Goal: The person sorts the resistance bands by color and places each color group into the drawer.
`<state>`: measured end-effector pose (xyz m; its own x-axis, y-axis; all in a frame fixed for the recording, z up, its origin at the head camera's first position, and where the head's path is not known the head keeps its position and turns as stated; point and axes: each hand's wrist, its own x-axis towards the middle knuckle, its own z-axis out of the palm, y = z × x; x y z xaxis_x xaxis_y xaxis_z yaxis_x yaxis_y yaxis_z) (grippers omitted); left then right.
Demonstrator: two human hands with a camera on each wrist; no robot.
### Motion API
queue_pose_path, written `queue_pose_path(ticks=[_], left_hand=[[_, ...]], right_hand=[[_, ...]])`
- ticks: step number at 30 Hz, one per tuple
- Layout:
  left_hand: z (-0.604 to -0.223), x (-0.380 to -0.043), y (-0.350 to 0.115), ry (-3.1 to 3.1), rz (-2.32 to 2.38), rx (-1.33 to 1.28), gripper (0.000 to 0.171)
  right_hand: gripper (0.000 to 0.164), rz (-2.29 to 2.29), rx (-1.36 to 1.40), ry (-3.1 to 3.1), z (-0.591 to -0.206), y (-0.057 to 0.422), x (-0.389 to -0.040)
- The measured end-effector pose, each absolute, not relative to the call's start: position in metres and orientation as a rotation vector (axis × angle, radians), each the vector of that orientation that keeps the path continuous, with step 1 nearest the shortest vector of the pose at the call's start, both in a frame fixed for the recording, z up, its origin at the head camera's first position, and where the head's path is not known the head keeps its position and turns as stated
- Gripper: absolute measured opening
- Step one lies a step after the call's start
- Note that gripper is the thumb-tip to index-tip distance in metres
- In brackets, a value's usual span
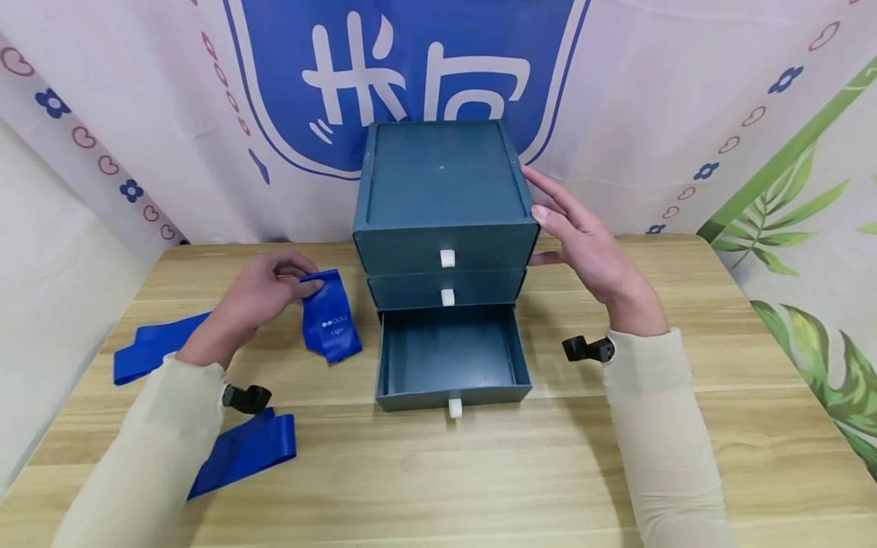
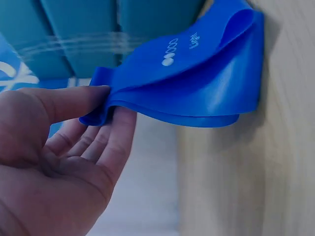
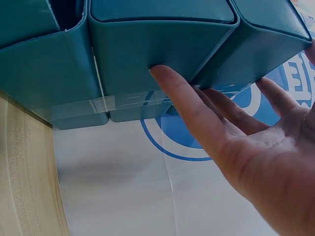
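Note:
My left hand pinches one end of a blue elastic resistance band, between thumb and fingers. The band is folded flat and printed "Light"; in the left wrist view its layers fan apart and the far end hangs toward the table. To its right stands a dark teal set of stacked drawers. The bottom drawer is pulled out, and its floor is bare. With fingers spread, my right hand touches the right side of the stack, thumb at the top edge.
Two more folded blue bands lie on the wooden table: one band at the left, another band nearer the front, partly behind the left sleeve. Behind the table hangs a printed curtain. White pull tabs stick out from the drawer fronts.

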<state>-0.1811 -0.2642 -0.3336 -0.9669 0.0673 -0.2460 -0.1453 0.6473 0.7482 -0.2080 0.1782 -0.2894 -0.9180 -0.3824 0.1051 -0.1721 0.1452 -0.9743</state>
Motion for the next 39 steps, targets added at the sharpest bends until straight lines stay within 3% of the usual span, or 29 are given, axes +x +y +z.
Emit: queue_pose_path(ticks=[16, 26, 39], left_hand=[[-0.278, -0.134, -0.237, 2.733, 1.652, -0.108, 0.021], [-0.246, -0.102, -0.189, 2.636, 1.816, -0.032, 0.03], [-0.284, -0.102, -0.098, 2.425, 1.841, 0.141, 0.021]], right_hand=[[0.055, -1.865, -0.551, 2.253, -0.289, 0.179, -0.207], [0.054, -1.855, -0.525, 2.285, -0.293, 0.18, -0.211], [0.054, -1.896, -0.538, 2.235, -0.29, 0.178, -0.209]])
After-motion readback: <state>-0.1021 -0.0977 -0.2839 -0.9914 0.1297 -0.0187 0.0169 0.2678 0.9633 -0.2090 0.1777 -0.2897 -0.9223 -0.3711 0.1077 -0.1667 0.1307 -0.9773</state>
